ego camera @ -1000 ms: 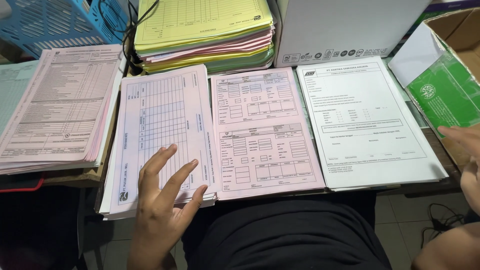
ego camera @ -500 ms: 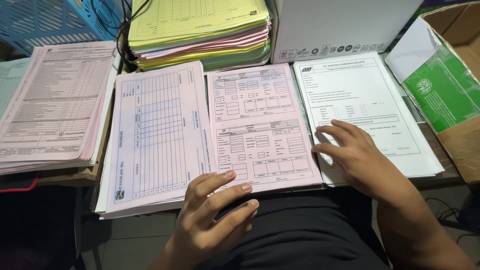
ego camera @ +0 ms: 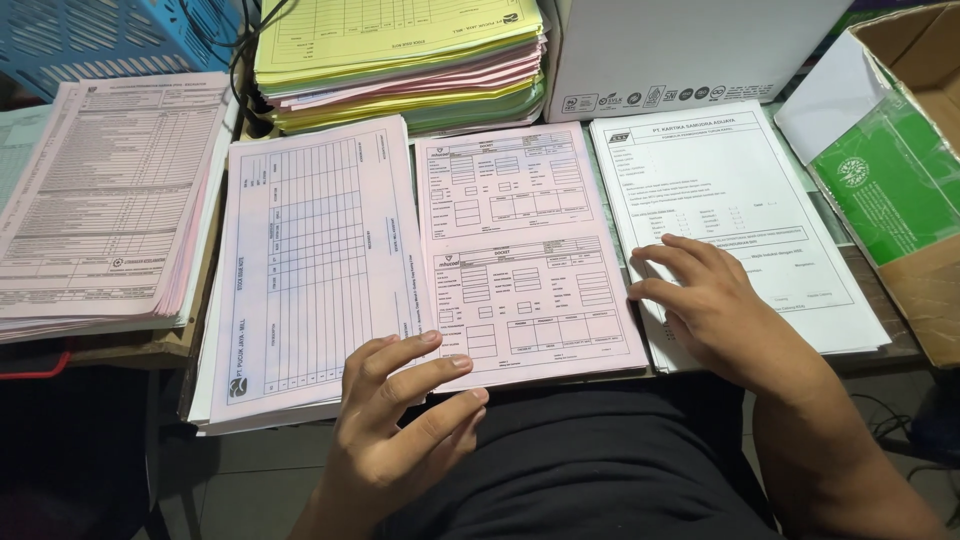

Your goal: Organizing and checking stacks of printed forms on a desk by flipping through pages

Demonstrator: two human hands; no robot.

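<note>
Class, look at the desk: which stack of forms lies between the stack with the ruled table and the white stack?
In the head view, the pink form stack lies between them, side by side.

Paper stacks lying flat: five. Three side by side in front: one pale lined stack (ego camera: 315,265), one pink form stack (ego camera: 525,250), one white stack (ego camera: 735,205). One pink stack (ego camera: 100,195) far left. One mixed yellow-pink-green stack (ego camera: 400,60) behind.
Hands: two, left hand (ego camera: 400,430), right hand (ego camera: 715,300).
White boxes (ego camera: 690,50): one.
Cardboard boxes (ego camera: 915,170): one.
Blue baskets (ego camera: 110,35): one.
</note>
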